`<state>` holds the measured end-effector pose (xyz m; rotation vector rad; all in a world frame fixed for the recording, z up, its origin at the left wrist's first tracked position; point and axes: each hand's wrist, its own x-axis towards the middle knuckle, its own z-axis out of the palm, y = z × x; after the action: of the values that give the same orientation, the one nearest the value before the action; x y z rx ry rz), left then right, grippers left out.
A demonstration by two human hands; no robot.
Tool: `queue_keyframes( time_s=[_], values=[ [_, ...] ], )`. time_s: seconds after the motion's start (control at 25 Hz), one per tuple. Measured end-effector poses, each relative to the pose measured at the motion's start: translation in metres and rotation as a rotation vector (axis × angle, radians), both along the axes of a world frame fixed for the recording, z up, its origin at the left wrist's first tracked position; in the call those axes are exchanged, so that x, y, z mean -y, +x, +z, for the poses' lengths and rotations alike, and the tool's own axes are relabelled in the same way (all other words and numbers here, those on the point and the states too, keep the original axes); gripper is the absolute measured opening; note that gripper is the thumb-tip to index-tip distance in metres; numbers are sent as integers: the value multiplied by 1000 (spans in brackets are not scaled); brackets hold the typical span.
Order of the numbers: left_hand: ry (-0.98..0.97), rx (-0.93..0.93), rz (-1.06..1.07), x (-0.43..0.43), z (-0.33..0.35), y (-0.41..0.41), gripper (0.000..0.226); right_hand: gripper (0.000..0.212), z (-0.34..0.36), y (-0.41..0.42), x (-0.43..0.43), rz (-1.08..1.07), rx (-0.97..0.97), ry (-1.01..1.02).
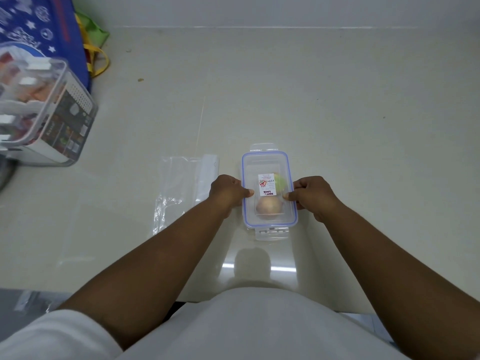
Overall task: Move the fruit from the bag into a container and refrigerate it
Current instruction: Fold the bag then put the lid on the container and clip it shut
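A clear rectangular container (265, 162) with a blue-rimmed lid stands on the pale counter, near the middle. Through the lid I see a reddish round fruit (268, 207) near me and a green fruit (281, 183) behind a white label. My left hand (228, 192) grips the container's left long side, thumb on the lid. My right hand (313, 194) grips the right long side the same way. The end latches at the near and far ends stick out flat. An empty clear plastic bag (179, 188) lies flat just left of the container.
A large clear lidded box (59, 118) with packaged items stands at the left edge. Behind it lean a blue patterned bag (39, 27) and a green bag with yellow handles (96, 45). The counter (337, 113) meets a wall at the back.
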<state>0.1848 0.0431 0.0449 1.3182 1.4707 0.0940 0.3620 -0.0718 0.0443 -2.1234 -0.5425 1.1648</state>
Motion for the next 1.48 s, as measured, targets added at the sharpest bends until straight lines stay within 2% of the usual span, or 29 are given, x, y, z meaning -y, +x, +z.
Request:
queue_keyframes(
  time_s=[0.16, 0.28, 0.4, 0.52, 0.6, 0.68, 0.72, 0.76, 0.8, 0.88, 0.92, 1.0, 1.08, 1.2, 1.24, 1.32, 1.48],
  values=[
    [43, 7, 7, 12, 6, -6, 30, 21, 3, -2, -3, 22, 9, 29],
    [68, -25, -55, 32, 14, -22, 27, 27, 10, -4, -7, 122, 48, 45],
    [-71, -26, -130, 52, 22, -36, 25, 33, 15, -4, -14, 307, 146, 74],
    [-195, 8, -381, 70, 31, -44, 13, 39, 18, -7, -26, 501, 232, 69],
    [-88, 50, -442, 75, 33, -52, 13, 43, 17, -12, -33, 661, 323, 39],
    [308, 28, -286, 69, 33, -63, 8, 44, 14, -17, -36, 748, 362, 50],
    [498, -21, -194, 63, 31, -69, 6, 43, 13, -19, -35, 752, 360, 65],
    [603, -89, -155, 57, 30, -75, 15, 41, 11, -21, -34, 743, 370, 81],
    [605, -169, -171, 52, 27, -79, 29, 38, 10, -24, -32, 730, 414, 94],
    [460, -287, -254, 44, 20, -82, 53, 38, 11, -29, -24, 672, 641, 101],
    [404, -299, -266, 41, 17, -81, 59, 41, 13, -31, -15, 595, 749, 108],
    [352, -259, -218, 37, 13, -80, 61, 44, 15, -32, 11, 369, 829, 107],
    [341, -239, -181, 33, 12, -80, 58, 46, 13, -30, 40, 230, 774, 19],
    [290, -206, -131, 28, 11, -79, 39, 33, 8, -30, 60, 201, 570, -83],
    [269, -187, -116, 27, 11, -78, 33, 38, 7, -30, 59, 190, 524, -92],
    [199, -123, -70, 25, 10, -79, 31, 45, 8, -25, 56, 165, 451, -96],
    [72, -19, 30, 25, 5, -82, 35, 45, 9, -20, 51, 163, 383, -87]
  ],
)
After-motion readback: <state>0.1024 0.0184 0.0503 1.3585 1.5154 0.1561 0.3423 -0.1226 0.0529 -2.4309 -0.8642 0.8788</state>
